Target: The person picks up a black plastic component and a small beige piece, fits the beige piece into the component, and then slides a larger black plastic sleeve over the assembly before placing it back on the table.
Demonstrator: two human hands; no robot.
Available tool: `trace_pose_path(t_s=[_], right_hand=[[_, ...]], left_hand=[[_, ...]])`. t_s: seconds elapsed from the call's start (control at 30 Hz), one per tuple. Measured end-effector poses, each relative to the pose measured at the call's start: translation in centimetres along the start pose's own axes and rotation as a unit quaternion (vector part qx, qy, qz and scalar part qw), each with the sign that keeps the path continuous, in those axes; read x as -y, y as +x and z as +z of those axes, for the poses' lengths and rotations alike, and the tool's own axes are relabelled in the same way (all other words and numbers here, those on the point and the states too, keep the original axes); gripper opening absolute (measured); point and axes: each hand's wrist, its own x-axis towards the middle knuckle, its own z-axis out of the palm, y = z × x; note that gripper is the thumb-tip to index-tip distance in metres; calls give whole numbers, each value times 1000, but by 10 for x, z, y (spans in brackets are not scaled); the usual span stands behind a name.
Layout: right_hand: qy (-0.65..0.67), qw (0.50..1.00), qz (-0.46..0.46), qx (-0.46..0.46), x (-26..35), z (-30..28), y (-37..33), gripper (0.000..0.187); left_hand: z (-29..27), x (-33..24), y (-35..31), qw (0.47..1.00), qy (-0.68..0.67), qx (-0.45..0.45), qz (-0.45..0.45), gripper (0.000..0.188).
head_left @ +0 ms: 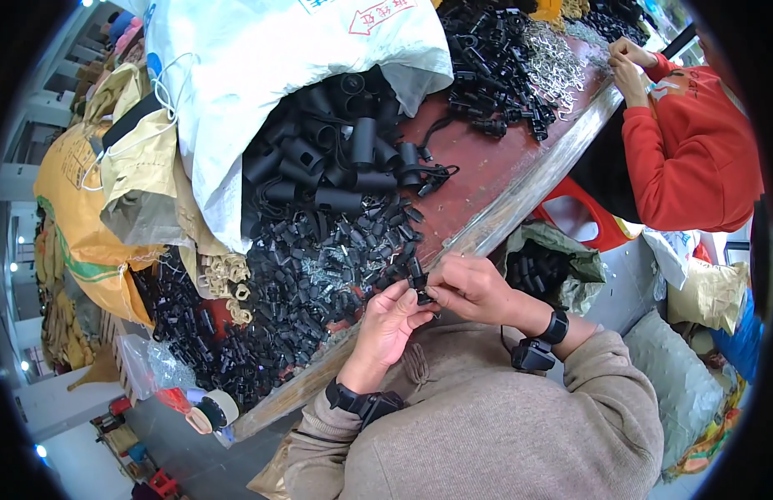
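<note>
Over the wooden front edge (528,193) of the table, my two hands meet at a small black plastic part (416,277). The thumb and fingers of my left hand (385,329) pinch it from the left. My right hand (470,287) is closed at its other side, fingertips pressed together; whatever finer piece lies between them is too small to make out. Just left of my hands spreads a heap of small black parts (320,279) with silvery metal bits among them. Behind it, larger black cylinders (364,143) spill from the mouth of a white sack (286,92).
Beige rings (239,310) lie left of the heap. More black parts (495,62) and metal hooks (553,67) cover the far table, where a person in red (686,158) works. A red stool (582,212) and an open sack (582,279) stand at right. A tape roll (216,410) sits at the near-left corner.
</note>
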Motion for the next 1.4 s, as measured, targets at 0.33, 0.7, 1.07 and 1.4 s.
trace_pose_path(t_s=[0.33,0.7,1.07,1.4], right_hand=[[33,998,6,44,11,17,5,9],[-66,991,-78,87,15,35,13,9],[108,983,89,121,11,47,7,12],[292,910,260,137,6,47,12,13]], left_hand=[[-13,-6,-19,1000,-6,10,4,30],[-25,-10,-34,1000,-12,16,17,26],[-33,-14,-40,1000,-7,9,11,23],[-32,-12,-38,1000,19,4,15,22]])
